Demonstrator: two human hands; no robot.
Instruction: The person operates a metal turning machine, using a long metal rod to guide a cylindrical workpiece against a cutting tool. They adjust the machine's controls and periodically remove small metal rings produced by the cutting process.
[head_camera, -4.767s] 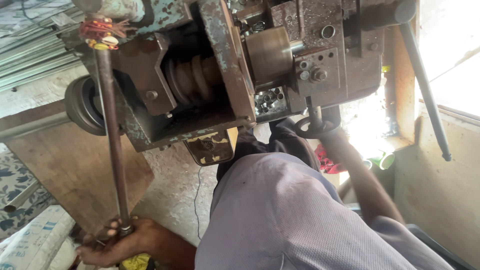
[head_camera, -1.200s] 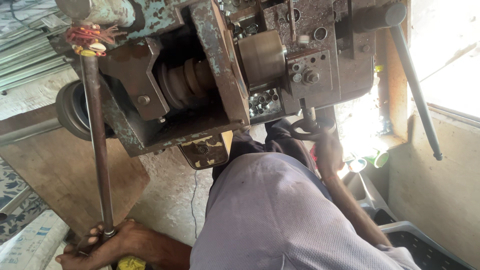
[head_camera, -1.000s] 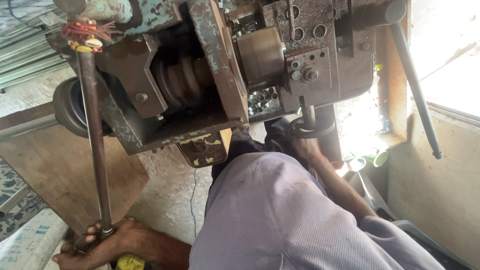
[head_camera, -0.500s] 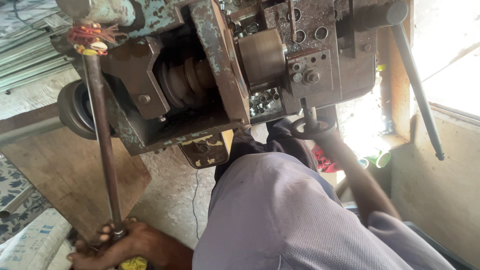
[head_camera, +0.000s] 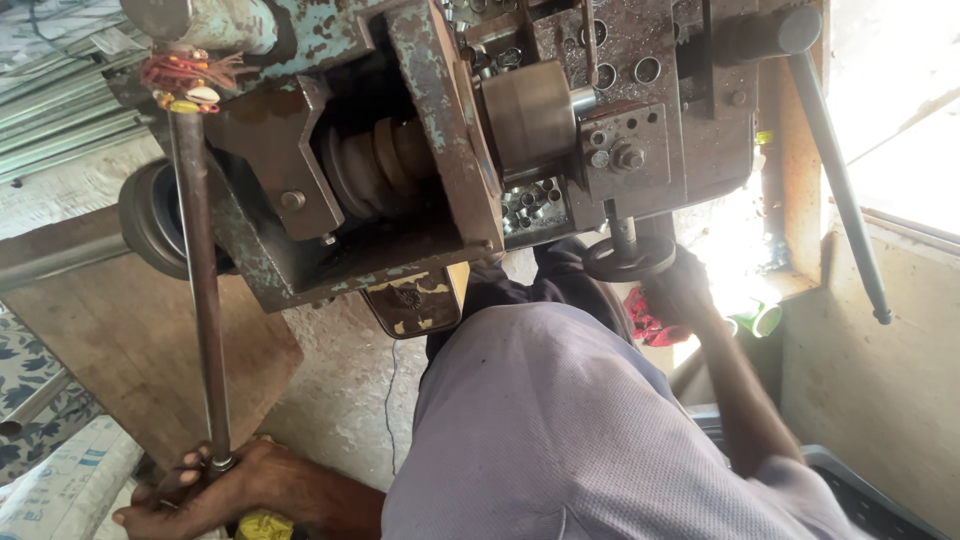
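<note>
Head view looked down at a big rusty machine (head_camera: 450, 150) with chipped blue-green paint. The left hand (head_camera: 215, 490) was low on the near left, its fingers (head_camera: 185, 470) wrapped tight around the bottom end of a long metal rod (head_camera: 200, 280). That rod stood up from the hand to the top left of the machine, where red thread and small shells (head_camera: 185, 80) were tied around it. The right hand (head_camera: 680, 290) was on the right, under the machine, touching a small dark hand wheel (head_camera: 625, 262); I could not tell if its fingers were closed on it. A yellow thing (head_camera: 262, 525) lay just beside the left hand. A white sack with blue print (head_camera: 60, 485) lay at the near left edge. A worn dark-and-yellow plate (head_camera: 415, 300) hung under the machine. A green cup (head_camera: 757, 318) sat near the right hand.
</note>
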